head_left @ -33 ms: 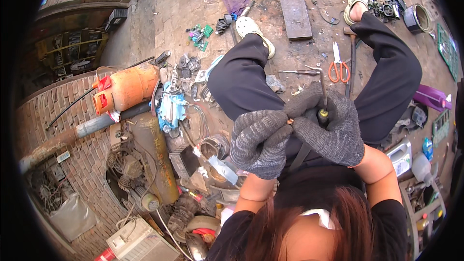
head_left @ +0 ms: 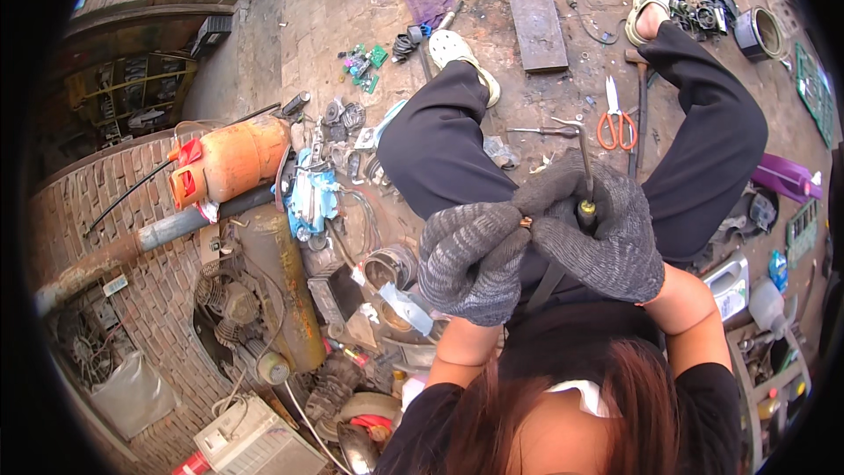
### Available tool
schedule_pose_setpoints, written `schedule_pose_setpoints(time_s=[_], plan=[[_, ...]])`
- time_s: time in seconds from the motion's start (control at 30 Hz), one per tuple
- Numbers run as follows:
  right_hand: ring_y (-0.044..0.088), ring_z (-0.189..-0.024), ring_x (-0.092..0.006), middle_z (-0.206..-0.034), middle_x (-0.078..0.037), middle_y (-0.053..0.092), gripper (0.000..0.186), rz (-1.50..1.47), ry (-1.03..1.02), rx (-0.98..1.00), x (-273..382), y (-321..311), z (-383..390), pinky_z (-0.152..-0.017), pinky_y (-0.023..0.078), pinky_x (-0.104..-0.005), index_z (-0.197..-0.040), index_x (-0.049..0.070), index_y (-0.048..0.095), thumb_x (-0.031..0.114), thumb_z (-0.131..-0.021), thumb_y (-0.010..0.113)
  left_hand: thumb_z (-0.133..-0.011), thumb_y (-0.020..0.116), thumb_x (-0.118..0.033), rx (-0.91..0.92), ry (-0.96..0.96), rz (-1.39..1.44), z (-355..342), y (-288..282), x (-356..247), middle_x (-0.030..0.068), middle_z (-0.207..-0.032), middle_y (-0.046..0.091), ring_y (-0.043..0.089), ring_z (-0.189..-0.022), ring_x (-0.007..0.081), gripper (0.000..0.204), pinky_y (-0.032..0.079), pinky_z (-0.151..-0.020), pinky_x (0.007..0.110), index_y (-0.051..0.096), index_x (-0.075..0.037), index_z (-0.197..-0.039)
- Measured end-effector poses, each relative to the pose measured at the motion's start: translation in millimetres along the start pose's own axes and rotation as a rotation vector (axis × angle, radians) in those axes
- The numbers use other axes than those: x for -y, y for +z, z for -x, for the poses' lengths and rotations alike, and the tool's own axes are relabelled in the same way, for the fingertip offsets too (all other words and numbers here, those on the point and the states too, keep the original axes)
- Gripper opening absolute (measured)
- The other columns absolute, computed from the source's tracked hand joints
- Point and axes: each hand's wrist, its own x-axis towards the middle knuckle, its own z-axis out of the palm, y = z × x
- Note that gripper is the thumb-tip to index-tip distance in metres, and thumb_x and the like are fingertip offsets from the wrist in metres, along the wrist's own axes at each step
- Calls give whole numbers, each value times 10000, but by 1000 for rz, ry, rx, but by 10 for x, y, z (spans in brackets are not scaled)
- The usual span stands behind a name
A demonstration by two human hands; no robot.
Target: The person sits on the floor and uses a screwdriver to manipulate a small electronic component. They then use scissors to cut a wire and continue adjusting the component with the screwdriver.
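Observation:
Both my hands wear grey knitted gloves and meet fingertip to fingertip above my lap. My left hand is closed, its thumb and forefinger pinching a tiny copper-coloured piece. On the other side of that piece are the fingertips of my right hand. Wrapped in the right hand is a screwdriver-like tool, its thin shaft pointing away from me and seemingly bent at the tip. Part of its black-and-yellow handle shows between the fingers; the rest is hidden.
Between my feet lie orange-handled scissors, a screwdriver, a hammer and a dark metal block. Green circuit-board scraps lie past my left knee. An orange gas cylinder is at left, a purple container at right.

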Motion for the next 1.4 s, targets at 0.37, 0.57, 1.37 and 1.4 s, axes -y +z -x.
schedule_pose_setpoints(time_s=[0.37, 0.57, 1.37, 1.4], plan=[[550, -704, -54, -826, -51, 620, 177, -665, 501, 223, 98, -61, -16, -601, 452, -185, -956, -25, 567, 63, -811, 618, -584, 764, -41, -96, 9, -72, 148, -23, 32, 55, -838, 637, 623, -776, 226, 280, 499, -704, 331, 686, -133, -837], [542, -698, -51, -800, -30, 604, 147, -637, 519, 215, 206, -90, -83, -594, 450, -189, -924, -19, 575, 70, -813, 615, -654, 717, -28, 15, 165, -142, 118, -78, 83, 88, -867, 594, 616, -772, 225, 175, 521, -677, 319, 649, -36, -815], [480, -619, -43, -764, -10, 547, 159, -315, 209, 73, -9, 49, -20, -532, 404, -200, -901, 26, 550, 82, -772, 624, -700, 716, -95, -118, -92, -19, 239, 91, 107, 79, -796, 644, 608, -726, 228, 110, 475, -665, 327, 654, -81, -790], [481, -620, -44, -765, -11, 548, 156, -273, 169, 70, -15, 48, -19, -533, 408, -203, -903, 27, 551, 83, -775, 622, -714, 708, -104, -111, -99, -24, 250, 87, 119, 78, -788, 643, 605, -719, 228, 94, 472, -657, 328, 648, -81, -783]])
